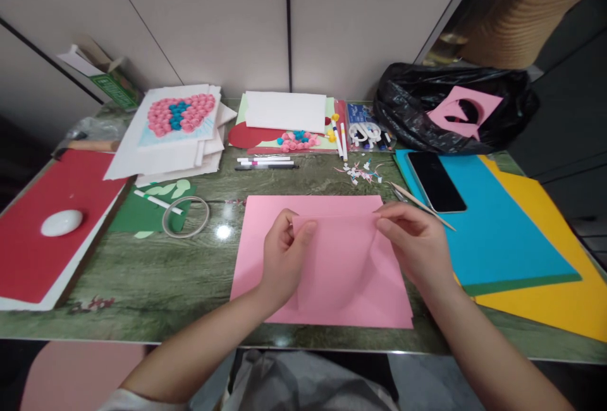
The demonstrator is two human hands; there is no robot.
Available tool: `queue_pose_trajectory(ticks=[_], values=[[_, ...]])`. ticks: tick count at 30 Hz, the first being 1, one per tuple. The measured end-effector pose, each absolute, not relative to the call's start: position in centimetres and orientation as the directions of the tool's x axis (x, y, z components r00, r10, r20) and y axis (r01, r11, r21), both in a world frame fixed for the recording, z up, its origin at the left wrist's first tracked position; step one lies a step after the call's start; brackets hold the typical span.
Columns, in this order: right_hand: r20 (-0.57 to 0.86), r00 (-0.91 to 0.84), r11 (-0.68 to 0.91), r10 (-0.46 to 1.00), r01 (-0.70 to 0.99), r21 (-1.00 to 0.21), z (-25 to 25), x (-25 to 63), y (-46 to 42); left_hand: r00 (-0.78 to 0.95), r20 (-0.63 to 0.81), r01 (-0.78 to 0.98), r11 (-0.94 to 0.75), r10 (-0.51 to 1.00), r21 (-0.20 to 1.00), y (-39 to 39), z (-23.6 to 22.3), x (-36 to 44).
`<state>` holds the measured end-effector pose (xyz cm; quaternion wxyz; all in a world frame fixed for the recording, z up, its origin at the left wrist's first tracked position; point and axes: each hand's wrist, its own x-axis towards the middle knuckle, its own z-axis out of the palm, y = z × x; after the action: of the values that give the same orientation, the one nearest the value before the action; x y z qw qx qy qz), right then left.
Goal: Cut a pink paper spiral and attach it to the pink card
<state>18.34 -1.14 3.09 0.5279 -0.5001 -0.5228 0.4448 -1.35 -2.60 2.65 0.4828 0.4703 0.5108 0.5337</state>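
Between my hands hangs a smaller sheet of pink paper [334,265], its upper edge pinched near both corners. My left hand [287,259] grips the left corner between thumb and fingers. At the right corner my right hand [412,237] pinches the same edge. Below it a larger pink sheet [258,227] lies flat on the green table [152,284]; its outline suggests more than one layer. Whether the held sheet's lower edge touches the larger one I cannot tell.
On the left are red card [42,240], a white oval object [61,223] and a tape roll [186,217]. Blue card [502,221] and a phone [436,181] lie right. Behind are paper scraps [360,172], pens [265,162] and a black plastic bag [408,107].
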Motion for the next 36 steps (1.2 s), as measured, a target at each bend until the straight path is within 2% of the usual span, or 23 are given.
queue_pose_trajectory(ticks=[11,17,23,36], values=[[0.280,0.091,0.273,0.956,0.085,-0.958,3.4,18.0,-1.6,-0.071,0.020,-0.066,-0.025,0.997,0.998,-2.8,2.8,-1.4],[0.289,0.078,0.284,0.954,0.065,-0.957,3.6,18.0,-1.7,-0.086,0.050,-0.034,-0.053,0.995,0.998,-3.0,2.8,-1.4],[0.255,0.069,0.247,0.964,0.114,-0.962,3.7,17.9,-1.8,-0.093,0.054,-0.006,-0.055,0.994,0.998,-2.8,2.9,-1.3],[0.325,0.108,0.312,0.940,0.118,-0.943,4.0,17.5,-2.2,-0.078,0.036,-0.019,-0.038,0.996,0.999,-2.9,2.8,-1.2]])
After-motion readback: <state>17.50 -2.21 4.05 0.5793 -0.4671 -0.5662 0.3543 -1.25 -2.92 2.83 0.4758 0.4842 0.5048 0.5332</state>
